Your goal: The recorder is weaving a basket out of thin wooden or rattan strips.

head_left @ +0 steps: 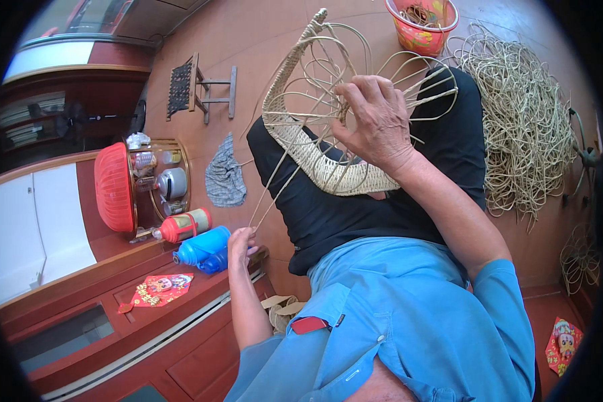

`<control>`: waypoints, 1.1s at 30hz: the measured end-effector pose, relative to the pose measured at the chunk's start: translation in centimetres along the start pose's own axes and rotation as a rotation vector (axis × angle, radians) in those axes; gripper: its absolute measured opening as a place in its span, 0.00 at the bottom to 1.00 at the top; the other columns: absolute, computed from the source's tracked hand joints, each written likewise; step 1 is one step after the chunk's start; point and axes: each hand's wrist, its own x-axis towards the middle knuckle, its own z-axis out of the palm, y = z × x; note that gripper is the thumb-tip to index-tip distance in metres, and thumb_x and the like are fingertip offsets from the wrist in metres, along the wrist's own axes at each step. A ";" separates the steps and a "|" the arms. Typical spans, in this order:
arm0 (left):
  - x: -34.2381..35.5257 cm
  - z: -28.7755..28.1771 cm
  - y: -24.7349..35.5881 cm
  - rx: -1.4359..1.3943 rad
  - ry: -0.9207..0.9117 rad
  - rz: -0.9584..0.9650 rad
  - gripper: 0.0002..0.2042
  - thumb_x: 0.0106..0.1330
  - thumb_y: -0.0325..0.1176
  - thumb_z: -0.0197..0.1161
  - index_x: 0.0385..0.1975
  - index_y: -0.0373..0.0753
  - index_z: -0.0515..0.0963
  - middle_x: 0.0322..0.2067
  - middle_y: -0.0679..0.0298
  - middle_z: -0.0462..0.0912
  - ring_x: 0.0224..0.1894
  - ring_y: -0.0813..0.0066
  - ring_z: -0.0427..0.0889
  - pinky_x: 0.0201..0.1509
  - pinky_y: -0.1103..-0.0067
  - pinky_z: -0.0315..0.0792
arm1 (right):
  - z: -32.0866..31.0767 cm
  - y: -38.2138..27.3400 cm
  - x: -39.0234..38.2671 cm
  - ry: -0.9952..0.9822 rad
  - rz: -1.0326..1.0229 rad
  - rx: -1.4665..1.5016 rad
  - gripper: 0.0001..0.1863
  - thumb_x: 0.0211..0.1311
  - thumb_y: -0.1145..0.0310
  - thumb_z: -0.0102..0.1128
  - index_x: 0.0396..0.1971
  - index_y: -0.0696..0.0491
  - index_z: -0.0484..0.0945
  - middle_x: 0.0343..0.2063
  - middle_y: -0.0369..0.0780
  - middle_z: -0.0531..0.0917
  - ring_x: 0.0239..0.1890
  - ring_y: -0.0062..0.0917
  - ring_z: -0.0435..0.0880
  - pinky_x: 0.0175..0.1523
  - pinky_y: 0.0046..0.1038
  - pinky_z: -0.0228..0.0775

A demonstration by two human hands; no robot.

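Note:
Across my lap lies a partly woven band of pale straw cord (342, 175), bent into a curve, its narrow end rising beyond my left knee. Loose cord loops (365, 47) fan out from its inner side and over my right knee. My right hand (375, 124) is closed on the gathered cords inside the curve, thumb and fingers pinched together; what lies under the palm is hidden. Out to the left, my left hand (240, 248) pinches two long straw strands (273, 194) that run taut up to the woven band.
A big heap of loose straw cord (522, 120) lies on the floor at right. Beyond it stands a red bucket (422, 30) holding cord. At left are a small stool (201, 87), a checked cloth (226, 174), thermos flasks (201, 244) and a rack with a red basket (112, 187).

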 end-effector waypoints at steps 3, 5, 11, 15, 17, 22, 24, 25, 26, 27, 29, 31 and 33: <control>2.1 0.1 1.5 0.593 0.300 0.425 0.18 0.65 0.45 0.80 0.46 0.39 0.86 0.42 0.58 0.86 0.44 0.63 0.85 0.47 0.65 0.82 | 0.5 -0.4 0.3 -0.010 0.010 0.004 0.25 0.54 0.58 0.76 0.54 0.40 0.82 0.52 0.35 0.78 0.63 0.33 0.76 0.60 0.44 0.70; 0.0 2.8 7.1 0.836 0.463 0.991 0.19 0.67 0.43 0.80 0.46 0.36 0.85 0.44 0.52 0.87 0.46 0.52 0.87 0.52 0.62 0.81 | 0.3 0.1 0.0 -0.011 0.022 0.000 0.25 0.54 0.58 0.76 0.54 0.40 0.82 0.53 0.35 0.78 0.63 0.34 0.76 0.60 0.44 0.70; -11.8 14.9 21.1 0.478 0.239 1.247 0.14 0.73 0.41 0.75 0.48 0.37 0.86 0.44 0.55 0.89 0.41 0.54 0.90 0.48 0.63 0.82 | -0.2 -0.2 0.2 0.000 0.035 0.002 0.25 0.54 0.59 0.75 0.53 0.41 0.82 0.53 0.36 0.78 0.63 0.35 0.77 0.61 0.44 0.70; -10.7 17.7 22.5 0.628 0.315 1.326 0.13 0.76 0.43 0.72 0.42 0.39 0.83 0.37 0.56 0.87 0.38 0.48 0.88 0.44 0.59 0.82 | 0.0 -0.5 0.1 -0.007 0.038 0.003 0.24 0.54 0.59 0.75 0.53 0.43 0.82 0.53 0.36 0.79 0.62 0.35 0.77 0.61 0.44 0.71; -9.8 17.9 22.5 0.647 0.330 1.393 0.14 0.80 0.41 0.67 0.35 0.39 0.78 0.32 0.52 0.85 0.37 0.43 0.86 0.42 0.57 0.79 | 0.1 -0.6 0.3 -0.008 0.035 0.008 0.25 0.54 0.59 0.75 0.53 0.43 0.82 0.53 0.36 0.79 0.62 0.35 0.77 0.61 0.44 0.71; -10.3 13.1 19.7 0.517 0.254 1.151 0.21 0.84 0.44 0.60 0.29 0.35 0.77 0.24 0.50 0.77 0.28 0.53 0.77 0.37 0.60 0.70 | -0.2 0.3 0.0 0.002 0.061 0.004 0.25 0.54 0.59 0.76 0.53 0.43 0.82 0.53 0.36 0.79 0.63 0.34 0.77 0.61 0.43 0.71; -4.7 8.2 14.7 0.415 0.267 0.997 0.22 0.84 0.46 0.60 0.28 0.35 0.76 0.23 0.53 0.75 0.25 0.61 0.72 0.33 0.61 0.66 | -0.4 0.7 -0.1 0.007 0.048 0.008 0.25 0.55 0.59 0.76 0.54 0.43 0.82 0.53 0.35 0.80 0.63 0.33 0.77 0.61 0.42 0.71; -2.4 5.2 12.1 0.391 0.241 0.929 0.22 0.83 0.45 0.61 0.29 0.33 0.77 0.23 0.55 0.75 0.27 0.66 0.69 0.35 0.63 0.66 | -0.5 0.9 -0.2 0.024 0.051 -0.008 0.25 0.55 0.58 0.76 0.54 0.43 0.83 0.53 0.35 0.80 0.63 0.33 0.77 0.60 0.41 0.71; 1.6 0.2 7.5 0.437 0.365 0.721 0.24 0.82 0.49 0.60 0.31 0.31 0.80 0.25 0.53 0.79 0.29 0.61 0.74 0.38 0.61 0.68 | -0.5 0.6 -0.2 0.035 0.064 0.002 0.25 0.55 0.58 0.76 0.54 0.43 0.83 0.53 0.35 0.80 0.63 0.33 0.77 0.60 0.41 0.71; 5.1 -5.5 2.6 0.530 0.456 0.545 0.24 0.82 0.51 0.59 0.37 0.31 0.86 0.31 0.46 0.87 0.34 0.50 0.84 0.42 0.54 0.72 | -0.5 0.3 0.0 0.024 0.044 0.017 0.25 0.55 0.58 0.76 0.54 0.43 0.83 0.53 0.35 0.80 0.62 0.32 0.78 0.60 0.41 0.71; 7.3 -16.0 -6.1 1.112 0.556 0.201 0.20 0.79 0.44 0.58 0.43 0.33 0.90 0.45 0.40 0.92 0.45 0.32 0.89 0.49 0.43 0.78 | -0.2 -0.1 0.5 0.022 0.025 0.045 0.25 0.55 0.58 0.76 0.54 0.44 0.83 0.53 0.35 0.80 0.62 0.32 0.78 0.59 0.40 0.71; 6.5 -19.3 -10.7 0.824 0.537 -0.087 0.16 0.74 0.38 0.61 0.48 0.34 0.90 0.48 0.39 0.91 0.50 0.31 0.89 0.54 0.42 0.80 | -0.4 0.6 -0.2 -0.013 0.034 0.016 0.25 0.55 0.57 0.76 0.54 0.44 0.83 0.53 0.35 0.80 0.62 0.32 0.78 0.59 0.40 0.71; 6.5 -18.9 -11.9 0.331 0.614 -0.464 0.16 0.72 0.36 0.62 0.50 0.33 0.89 0.49 0.38 0.91 0.51 0.30 0.89 0.57 0.42 0.80 | -0.5 1.0 -0.4 -0.007 0.034 0.019 0.25 0.55 0.58 0.76 0.54 0.44 0.83 0.53 0.35 0.80 0.62 0.32 0.78 0.59 0.40 0.71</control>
